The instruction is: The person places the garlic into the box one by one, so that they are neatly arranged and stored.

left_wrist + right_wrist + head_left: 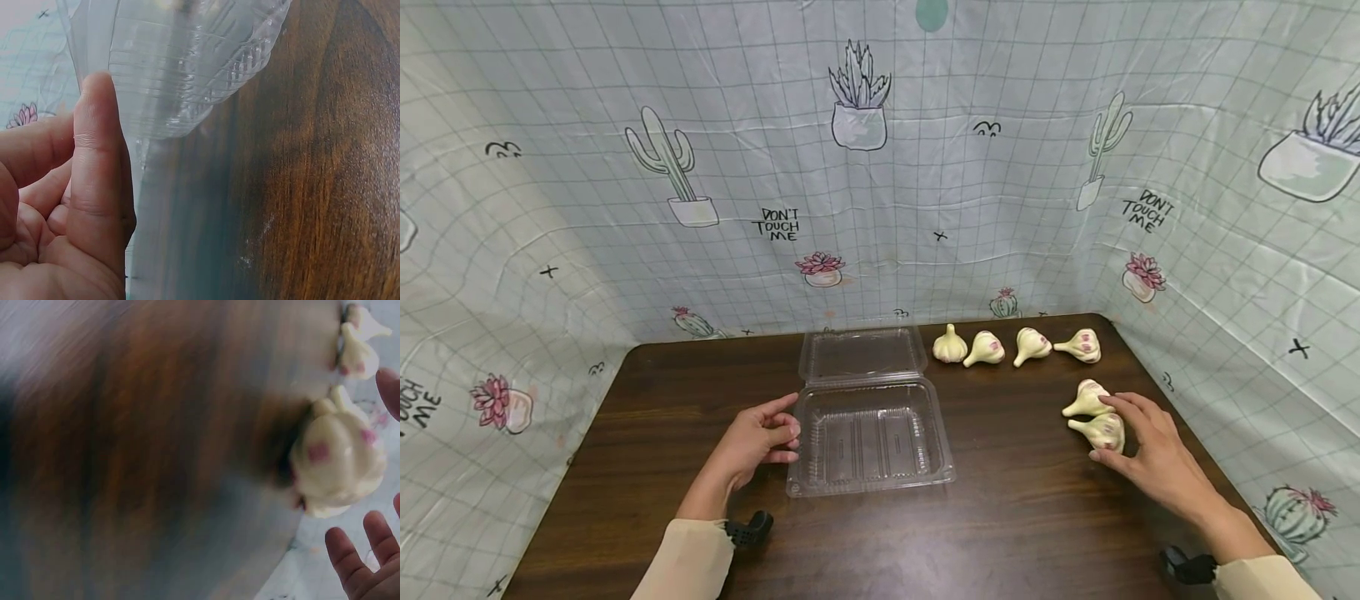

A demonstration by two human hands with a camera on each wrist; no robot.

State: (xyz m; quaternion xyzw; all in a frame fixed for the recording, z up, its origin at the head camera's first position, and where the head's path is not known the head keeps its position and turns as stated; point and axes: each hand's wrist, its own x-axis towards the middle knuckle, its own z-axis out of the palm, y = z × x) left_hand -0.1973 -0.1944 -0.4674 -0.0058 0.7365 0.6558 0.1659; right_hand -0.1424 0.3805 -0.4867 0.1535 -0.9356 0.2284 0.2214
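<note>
Garlic bulb (1105, 431) lies between parted right fingers (1135, 407); left fingers (777, 406) at the container (871, 450), grip unclear.

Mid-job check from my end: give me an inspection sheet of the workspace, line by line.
Surface: dark wood tabletop, glossy toward the front.
Job's things: clear plastic container, empty, its lid folded open behind; four garlic bulbs along the back, two bulbs side by side at the right.
Clutter: nothing seen.
Hands: left hand at the container's left edge, grip unclear; right hand with fingers spread beside the two bulbs.
Cables: nothing seen.
Surroundings: grid-patterned curtain behind and at both sides.
</note>
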